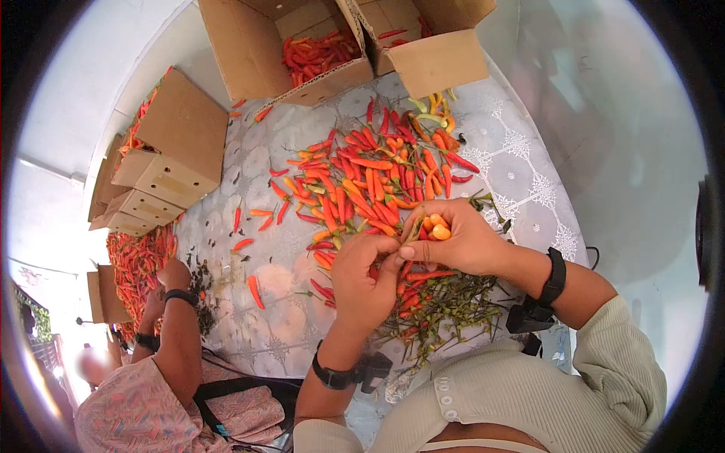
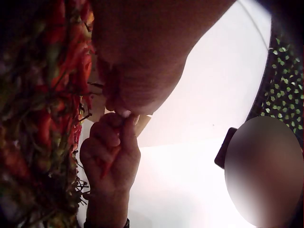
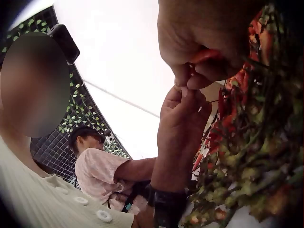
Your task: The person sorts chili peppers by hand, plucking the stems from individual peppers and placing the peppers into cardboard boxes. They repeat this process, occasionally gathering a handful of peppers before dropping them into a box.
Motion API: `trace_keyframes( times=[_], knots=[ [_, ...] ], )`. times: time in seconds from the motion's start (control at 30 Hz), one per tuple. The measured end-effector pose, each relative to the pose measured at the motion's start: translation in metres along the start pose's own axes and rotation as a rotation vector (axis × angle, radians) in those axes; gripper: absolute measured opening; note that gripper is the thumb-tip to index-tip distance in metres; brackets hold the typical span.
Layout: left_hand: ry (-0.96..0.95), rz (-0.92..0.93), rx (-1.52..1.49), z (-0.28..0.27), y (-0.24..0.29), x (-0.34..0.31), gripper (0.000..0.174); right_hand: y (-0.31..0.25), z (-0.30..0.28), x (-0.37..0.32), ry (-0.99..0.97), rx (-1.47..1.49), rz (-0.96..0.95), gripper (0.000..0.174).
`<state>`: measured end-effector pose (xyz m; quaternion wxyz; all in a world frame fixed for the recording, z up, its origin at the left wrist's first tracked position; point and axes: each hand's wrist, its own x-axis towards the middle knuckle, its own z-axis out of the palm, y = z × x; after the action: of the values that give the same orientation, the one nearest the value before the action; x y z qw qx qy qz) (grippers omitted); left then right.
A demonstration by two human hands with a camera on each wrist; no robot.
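Observation:
Orange and red chillies (image 1: pixel 436 226) sit in the right hand (image 1: pixel 464 240), whose fingers curl round them. Against its thumb meet the fingertips of the left hand (image 1: pixel 366 275), pinching at thin greenish stems (image 1: pixel 414 232). From the left wrist, the right hand (image 2: pixel 111 152) shows a red chilli (image 2: pixel 110 162) in its palm, while the left hand (image 2: pixel 137 71) is dark above it. Seen from the right wrist, the right hand (image 3: pixel 204 35) grips a red chilli (image 3: pixel 206 56) and touches the left hand (image 3: pixel 180 123); the exact pinch point is partly hidden.
Loose chillies (image 1: pixel 370 177) spread across the patterned tablecloth (image 1: pixel 249 181), with a heap of green stems (image 1: pixel 453 306) near the body. Cardboard boxes (image 1: pixel 442 64) stand at the back and more boxes (image 1: pixel 170 177) at the left. Another person (image 1: pixel 162 377) works beside a chilli pile (image 1: pixel 136 264).

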<state>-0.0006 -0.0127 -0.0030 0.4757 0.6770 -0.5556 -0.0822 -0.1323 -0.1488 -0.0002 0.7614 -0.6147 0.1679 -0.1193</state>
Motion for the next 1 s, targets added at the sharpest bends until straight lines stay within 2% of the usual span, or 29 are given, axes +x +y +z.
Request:
trace_keyframes(
  times=[0.1, 0.23, 0.4, 0.5, 0.53, 0.6, 0.67, 0.73, 0.8, 0.87, 0.93, 1.0],
  knots=[
    [-0.047, -0.002, -0.068, -0.003, -0.005, 0.000, 0.016, 0.010, -0.002, 0.004, -0.038, -0.070, -0.157, 0.021],
    [-0.079, -0.070, -0.210, -0.006, -0.005, -0.001, 0.012, -0.001, -0.004, -0.001, -0.142, 0.080, -0.030, 0.021],
    [-0.213, -0.030, -0.666, -0.010, -0.006, -0.002, 0.012, -0.019, -0.001, -0.013, -0.278, 0.199, 0.081, 0.021],
    [-0.231, -0.005, -0.795, -0.006, -0.009, -0.005, 0.013, -0.019, -0.004, -0.015, -0.362, 0.189, 0.048, 0.021],
    [-0.234, -0.001, -0.814, -0.006, -0.009, -0.005, 0.013, -0.026, -0.005, -0.019, -0.323, 0.125, 0.032, 0.023],
    [-0.218, -0.052, -0.760, -0.009, -0.006, -0.005, 0.013, -0.043, -0.019, -0.028, -0.132, 0.019, -0.112, 0.026],
    [-0.149, -0.052, -0.742, -0.008, -0.010, -0.007, 0.013, -0.068, -0.048, -0.051, 0.157, -0.110, -0.170, 0.029],
    [-0.111, -0.054, -0.724, -0.010, -0.005, -0.007, 0.014, -0.077, -0.090, -0.083, 0.446, -0.147, -0.356, 0.032],
    [-0.086, -0.024, -0.663, -0.011, -0.003, -0.008, 0.013, -0.078, -0.128, -0.123, 0.864, -0.219, -0.410, 0.024],
    [-0.116, -0.003, -0.601, -0.011, 0.000, -0.009, 0.013, -0.060, -0.169, -0.167, 1.164, -0.207, -0.397, 0.021],
    [-0.132, -0.020, -0.565, -0.009, 0.004, -0.011, 0.013, -0.006, -0.226, -0.216, 1.326, -0.194, -0.271, 0.020],
    [-0.140, -0.073, -0.555, -0.006, 0.007, -0.013, 0.013, 0.069, -0.262, -0.247, 1.441, -0.351, 0.030, 0.020]
  ],
)
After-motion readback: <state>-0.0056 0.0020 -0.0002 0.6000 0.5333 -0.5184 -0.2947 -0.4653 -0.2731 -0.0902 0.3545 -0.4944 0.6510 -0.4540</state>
